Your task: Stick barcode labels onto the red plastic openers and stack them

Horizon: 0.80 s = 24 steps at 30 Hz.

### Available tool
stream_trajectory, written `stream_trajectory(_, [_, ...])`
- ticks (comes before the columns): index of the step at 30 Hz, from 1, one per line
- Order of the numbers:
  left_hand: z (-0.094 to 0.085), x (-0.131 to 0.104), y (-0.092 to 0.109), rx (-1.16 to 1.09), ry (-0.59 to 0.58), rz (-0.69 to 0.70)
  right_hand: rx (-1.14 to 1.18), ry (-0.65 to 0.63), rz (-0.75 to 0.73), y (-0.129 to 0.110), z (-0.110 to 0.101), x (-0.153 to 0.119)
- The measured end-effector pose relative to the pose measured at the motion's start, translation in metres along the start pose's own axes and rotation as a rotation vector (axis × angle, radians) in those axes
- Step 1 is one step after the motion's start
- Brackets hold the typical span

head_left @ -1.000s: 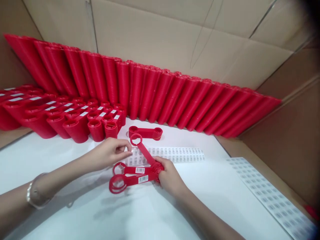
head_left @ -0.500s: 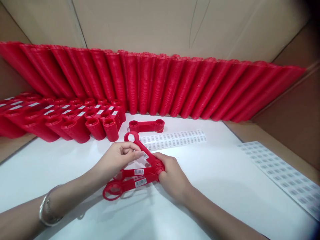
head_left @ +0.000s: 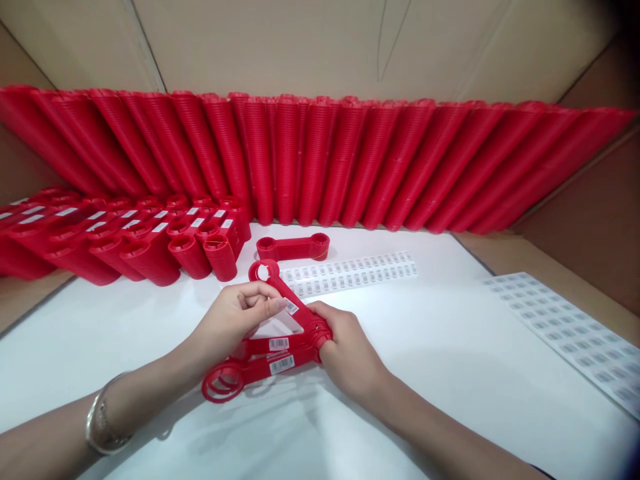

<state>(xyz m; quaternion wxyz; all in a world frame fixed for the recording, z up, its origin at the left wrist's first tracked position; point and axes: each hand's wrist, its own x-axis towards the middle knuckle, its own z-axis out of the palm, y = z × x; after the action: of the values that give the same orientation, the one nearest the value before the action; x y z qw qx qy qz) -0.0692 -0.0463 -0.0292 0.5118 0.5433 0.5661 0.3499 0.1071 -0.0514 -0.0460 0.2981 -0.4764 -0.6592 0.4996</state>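
My right hand [head_left: 353,347] is closed around the joined end of several flat red plastic pieces [head_left: 293,292], which have a ring at each end and are fanned out to the left. My left hand [head_left: 245,310] is closed in a pinch, its thumb and fingertips at the edge of a small white barcode sticker [head_left: 291,306] on the uppermost piece. Two lower pieces carry barcode stickers too, one sticker [head_left: 279,344] above the other [head_left: 282,365]. Part of the fan lies behind my left hand and wrist.
Beyond my hands lie a short red stack [head_left: 293,249] and a strip of barcode labels [head_left: 350,272]. A larger label sheet [head_left: 570,333] is at the right. Labelled red stacks [head_left: 150,253] stand at left; tall red stacks [head_left: 320,163] line the cardboard wall [head_left: 300,47].
Both hands keep nearly the same pose. The lower rings of the fan have spread slightly apart, and the camera view has shifted a little.
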Motion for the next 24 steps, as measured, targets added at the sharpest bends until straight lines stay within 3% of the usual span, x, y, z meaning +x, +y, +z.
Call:
stream_trajectory(11, [0.003, -0.0016, 0.0, 0.047, 0.018, 0.03, 0.017, -0.003, -0.013, 0.0022, 0.0006, 0.0004])
stream_trajectory(15, [0.0024, -0.004, -0.0015, 0.209, 0.071, 0.106, 0.026, -0.015, -0.009, 0.0013, 0.0009, -0.0002])
stream_trajectory(17, [0.0021, -0.0049, -0.0032, 0.393, 0.131, 0.216, 0.017, -0.018, -0.015, 0.0008, 0.001, -0.0007])
stream_trajectory(24, [0.0005, -0.0026, -0.0049, 1.232, 0.367, 0.831, -0.037, -0.035, -0.068, -0.0007, 0.0019, -0.0017])
